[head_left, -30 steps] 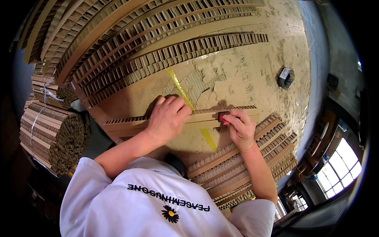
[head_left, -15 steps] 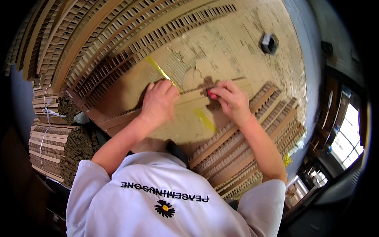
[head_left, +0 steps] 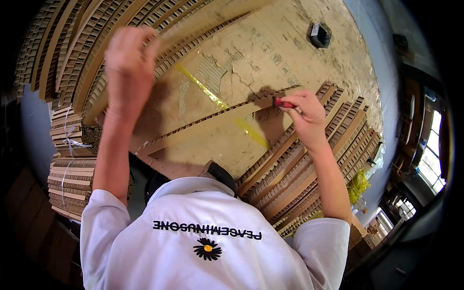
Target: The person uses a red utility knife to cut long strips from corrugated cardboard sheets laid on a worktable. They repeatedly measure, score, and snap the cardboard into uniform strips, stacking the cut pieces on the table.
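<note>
My left hand [head_left: 129,67], blurred by motion, is closed over a long cardboard strip [head_left: 212,23] at the front of the far-left pile; the strip is smeared too. My right hand [head_left: 308,113] pinches a small red-handled tool [head_left: 284,102] with a dark end, whose kind I cannot make out. The tool is close to the right end of another honeycomb cardboard strip [head_left: 203,126], which lies slantwise across the worktable. A shiny yellow tape [head_left: 200,87] crosses under this strip and comes out on its near side.
Rows of honeycomb cardboard strips [head_left: 63,48] fill the far left, and more strips [head_left: 295,174] lie at the near right. A black container [head_left: 320,36] stands at the far right. Tied cardboard bundles [head_left: 70,186] sit left of the table. Crumpled yellow tape [head_left: 358,186] hangs at the right edge.
My left hand has left the slanted strip and moved up and left to the far pile. My right hand, still with the red-handled tool, has shifted slightly right.
</note>
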`<state>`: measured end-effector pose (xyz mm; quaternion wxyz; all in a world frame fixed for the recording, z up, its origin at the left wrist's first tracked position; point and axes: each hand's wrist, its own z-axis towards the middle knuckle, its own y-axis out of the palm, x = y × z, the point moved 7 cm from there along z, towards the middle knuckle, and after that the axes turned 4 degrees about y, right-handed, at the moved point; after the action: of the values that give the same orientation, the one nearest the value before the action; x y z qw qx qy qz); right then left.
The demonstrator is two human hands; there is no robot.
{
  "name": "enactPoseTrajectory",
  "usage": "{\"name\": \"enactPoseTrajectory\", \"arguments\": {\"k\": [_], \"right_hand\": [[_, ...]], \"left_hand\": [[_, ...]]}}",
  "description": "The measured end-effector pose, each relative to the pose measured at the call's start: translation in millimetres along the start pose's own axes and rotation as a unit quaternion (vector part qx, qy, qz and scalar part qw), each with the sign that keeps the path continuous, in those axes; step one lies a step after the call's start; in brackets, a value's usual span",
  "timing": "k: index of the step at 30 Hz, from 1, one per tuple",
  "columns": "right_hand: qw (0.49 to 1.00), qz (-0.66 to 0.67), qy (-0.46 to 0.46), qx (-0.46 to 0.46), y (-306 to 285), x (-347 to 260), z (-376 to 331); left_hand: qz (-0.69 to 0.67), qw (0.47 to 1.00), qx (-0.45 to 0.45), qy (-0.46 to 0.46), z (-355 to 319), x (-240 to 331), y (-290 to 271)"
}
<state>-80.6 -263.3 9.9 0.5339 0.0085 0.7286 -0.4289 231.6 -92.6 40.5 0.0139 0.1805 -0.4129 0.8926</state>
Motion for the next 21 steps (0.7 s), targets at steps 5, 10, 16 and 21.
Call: {"name": "enactPoseTrajectory", "arguments": {"k": [5,10,16,21], "right_hand": [[0.995,-0.005,-0.05,-0.084,29,6,8],[0.994,-0.009,-0.066,-0.086,38,10,9],[0.991,-0.084,-0.075,-0.074,41,10,8],[0.985,-0.119,-0.1,-0.073,43,8,9]], "left_hand": [[-0.218,0.936,-0.139,-0.239,-68,38,39],[-0.172,0.942,-0.249,-0.145,-141,98,61],[-0.17,0.945,-0.248,-0.127,-158,96,68],[-0.165,0.947,-0.243,-0.129,-158,96,67]]}}
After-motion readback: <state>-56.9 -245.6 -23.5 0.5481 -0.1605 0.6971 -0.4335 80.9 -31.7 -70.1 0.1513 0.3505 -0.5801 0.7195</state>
